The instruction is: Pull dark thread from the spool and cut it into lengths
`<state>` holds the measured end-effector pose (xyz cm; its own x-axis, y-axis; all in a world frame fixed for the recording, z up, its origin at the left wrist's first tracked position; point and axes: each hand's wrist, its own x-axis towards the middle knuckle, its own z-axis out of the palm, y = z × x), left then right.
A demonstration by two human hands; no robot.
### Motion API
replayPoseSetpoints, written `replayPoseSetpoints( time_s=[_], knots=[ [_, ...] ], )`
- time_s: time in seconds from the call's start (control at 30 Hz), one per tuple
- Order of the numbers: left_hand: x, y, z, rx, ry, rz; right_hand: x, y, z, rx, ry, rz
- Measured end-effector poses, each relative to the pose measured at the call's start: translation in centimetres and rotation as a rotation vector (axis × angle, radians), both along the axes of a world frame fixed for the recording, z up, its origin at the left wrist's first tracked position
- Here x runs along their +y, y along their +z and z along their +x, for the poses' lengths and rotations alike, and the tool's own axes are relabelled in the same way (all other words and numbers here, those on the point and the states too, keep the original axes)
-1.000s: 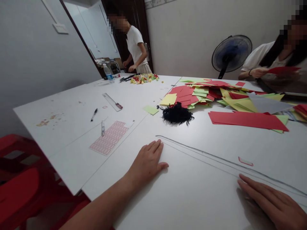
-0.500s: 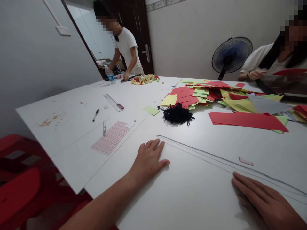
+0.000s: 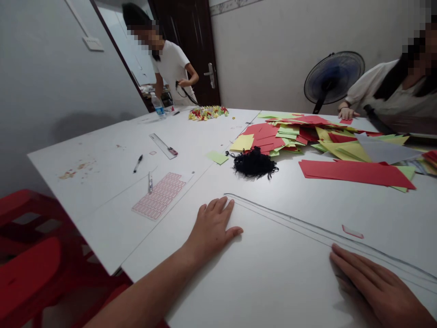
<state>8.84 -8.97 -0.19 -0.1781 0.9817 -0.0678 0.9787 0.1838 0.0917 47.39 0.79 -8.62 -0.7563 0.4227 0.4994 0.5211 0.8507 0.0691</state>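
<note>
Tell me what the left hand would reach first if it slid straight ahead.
The left hand would probably reach the black thread tangle first, though depth is hard to judge from this view.

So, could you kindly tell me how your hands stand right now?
Left hand, right hand: open, flat, empty on the white table. Dark drawn line just ahead of them. Black thread tangle farther on, untouched.

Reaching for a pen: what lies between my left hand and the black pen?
Head view: a sheet of pink labels, then a small silver pen, lie between your left hand and the black pen.
</note>
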Motion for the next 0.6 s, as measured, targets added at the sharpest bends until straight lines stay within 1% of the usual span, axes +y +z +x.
replayPoseSetpoints(
  time_s=[0.13,0.3,0.43,0.6],
  knots=[
    [0.10,-0.22,-0.07,0.002,0.005,0.009,0.11,0.39,-0.16,0.005,0.005,0.013],
    [0.20,-0.36,-0.06,0.013,0.006,0.011,0.58,0.10,0.25,-0.011,0.032,0.032],
    [0.25,-0.38,-0.10,0.012,0.004,0.018,0.36,-0.03,0.08,0.019,0.003,0.016],
    [0.32,-0.37,-0.14,0.018,-0.001,0.034,-0.05,0.40,-0.45,0.050,-0.017,0.003]
  ],
)
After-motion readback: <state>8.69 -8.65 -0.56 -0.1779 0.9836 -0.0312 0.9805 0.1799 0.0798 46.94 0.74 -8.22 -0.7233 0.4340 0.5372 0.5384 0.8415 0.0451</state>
